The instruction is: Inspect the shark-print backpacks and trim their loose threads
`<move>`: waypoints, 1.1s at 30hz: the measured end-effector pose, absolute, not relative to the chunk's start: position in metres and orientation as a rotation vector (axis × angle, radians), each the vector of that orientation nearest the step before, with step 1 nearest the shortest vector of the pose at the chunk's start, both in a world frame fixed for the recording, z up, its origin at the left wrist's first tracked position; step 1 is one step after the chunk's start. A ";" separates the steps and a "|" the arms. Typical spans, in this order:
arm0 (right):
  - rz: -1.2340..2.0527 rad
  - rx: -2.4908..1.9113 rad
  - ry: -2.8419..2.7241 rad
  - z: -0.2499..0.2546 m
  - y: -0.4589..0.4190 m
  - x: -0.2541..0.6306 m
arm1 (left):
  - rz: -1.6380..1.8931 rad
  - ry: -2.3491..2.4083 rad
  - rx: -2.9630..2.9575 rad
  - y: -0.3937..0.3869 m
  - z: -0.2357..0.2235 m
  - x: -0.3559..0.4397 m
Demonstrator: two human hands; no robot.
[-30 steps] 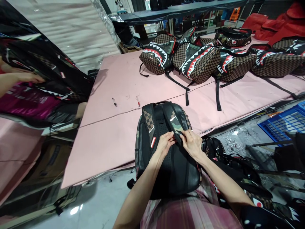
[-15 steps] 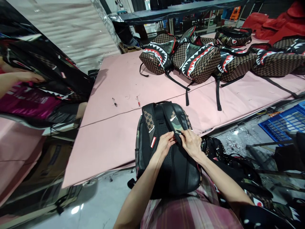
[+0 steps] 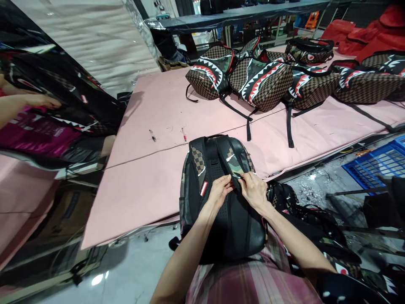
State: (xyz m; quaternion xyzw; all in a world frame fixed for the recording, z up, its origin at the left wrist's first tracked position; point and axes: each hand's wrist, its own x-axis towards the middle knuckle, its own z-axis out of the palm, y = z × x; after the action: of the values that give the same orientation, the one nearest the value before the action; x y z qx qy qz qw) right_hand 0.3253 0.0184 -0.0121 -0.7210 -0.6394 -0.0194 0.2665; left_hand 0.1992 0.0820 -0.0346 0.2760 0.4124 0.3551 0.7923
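Observation:
A black backpack (image 3: 218, 219) rests against my lap and the table edge, its back panel and two shoulder straps turned up to me. Checkered and camouflage patches decorate the straps, and the left one carries a red and white label (image 3: 203, 188). On the right shoulder strap (image 3: 233, 162), my left hand (image 3: 220, 188) pinches the inner edge with closed fingertips. My right hand (image 3: 253, 188) grips the same strap from its outer side, thumb and fingers pressed together. Both hands nearly meet at the camouflage patch. Whatever small part lies between the fingertips is mostly hidden.
Several shark-mouth backpacks (image 3: 261, 82) line the back of the pink table (image 3: 142, 177). Two small pen-like tools (image 3: 152, 135) lie beyond my backpack. A blue crate (image 3: 379, 164) and more bags (image 3: 316, 223) are at the right. At left, another person's hand (image 3: 42, 101) holds a bag.
My hands keep the same hold on the strap, with barely any movement. The view has shifted very slightly.

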 end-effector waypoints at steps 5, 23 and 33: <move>-0.105 -1.942 -1.803 -0.007 0.018 0.329 | 0.773 0.903 0.597 0.082 -0.035 0.200; 0.190 -1.847 -1.572 -0.011 0.017 0.341 | 0.706 0.831 0.671 0.090 -0.040 0.195; 0.648 -1.721 -1.085 -0.032 0.022 0.352 | 0.725 0.971 0.805 0.089 -0.034 0.198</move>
State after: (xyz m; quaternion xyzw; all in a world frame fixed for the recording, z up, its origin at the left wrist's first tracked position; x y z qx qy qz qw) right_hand 0.3517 0.0222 -0.0317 -0.7061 -0.4451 0.2661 0.4823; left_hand 0.1984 0.0890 -0.0342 0.3678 0.4437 0.3315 0.7470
